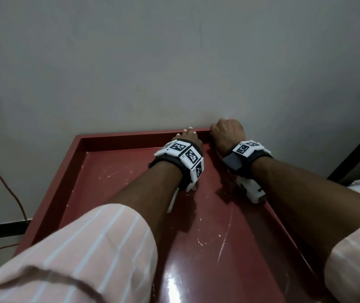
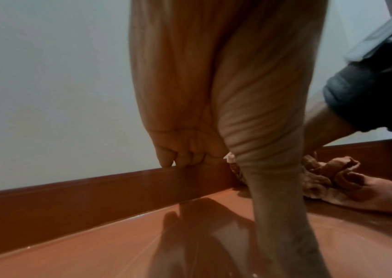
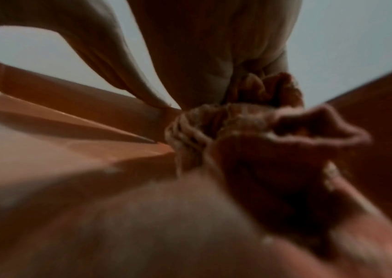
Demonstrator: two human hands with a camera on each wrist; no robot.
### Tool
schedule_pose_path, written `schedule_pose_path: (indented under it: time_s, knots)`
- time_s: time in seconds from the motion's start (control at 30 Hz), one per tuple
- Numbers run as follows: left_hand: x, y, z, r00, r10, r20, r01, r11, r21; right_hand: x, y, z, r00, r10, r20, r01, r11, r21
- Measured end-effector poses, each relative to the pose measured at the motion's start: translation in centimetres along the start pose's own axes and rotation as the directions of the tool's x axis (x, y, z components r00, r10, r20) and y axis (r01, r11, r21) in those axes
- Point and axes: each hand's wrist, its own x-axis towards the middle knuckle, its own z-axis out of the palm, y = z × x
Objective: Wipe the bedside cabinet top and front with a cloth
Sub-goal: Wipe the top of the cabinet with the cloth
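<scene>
On the far left, an orange cable [image 1: 10,189] runs down the wall [image 1: 130,62] to the floor beside the bedside cabinet [image 1: 113,178]. The cabinet top is glossy red with a raised rim, and it shows pale scratches and smears near its middle.

The left hand [image 1: 187,136] reaches to the far edge of the cabinet top, a little right of the middle. In the left wrist view its fingers [image 2: 178,154] are curled over the top of the back rim, and the thumb points down toward the red surface, so this hand grips the rim.

Just to the right of it, near the far right corner, the right hand [image 1: 227,132] is closed like a fist. The cloth [image 2: 333,175] is under this hand: in the left wrist view a brownish, crumpled cloth lies on the cabinet top against the back rim, and in the right wrist view the bunched cloth [image 3: 249,120] is gathered in the fingers. This view is blurred, so the exact grip is probably a clench around the bunch. From the head view the cloth is hidden by the hand.

Both wrists wear bands with black and white markers [image 1: 181,149], and both sleeves are pink with white stripes [image 1: 87,248].
</scene>
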Motion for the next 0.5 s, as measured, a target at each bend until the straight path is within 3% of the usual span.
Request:
schedule_pose_path:
  time_s: [0.2, 0.37, 0.5]
  knots:
    - [-0.3, 0.2, -0.3, 0.999, 0.002, 0.041, -0.005, 0.996, 0.086, 0.9, -0.8, -0.1, 0.953, 0.276, 0.125, -0.239, 0.939, -0.248]
    - [-0.1, 0.9, 0.4, 0.999, -0.041, 0.033, 0.043, 0.998, -0.037, -0.2, 0.7, 0.8, 0.906, 0.37, 0.206, -0.392, 0.917, 0.08]
    - [0.6, 3.1, 1.0, 0.997, 0.028, 0.072, -0.018, 0.989, -0.145, -1.0, 1.8, 1.5, 0.903, 0.387, 0.19, -0.424, 0.875, 0.234]
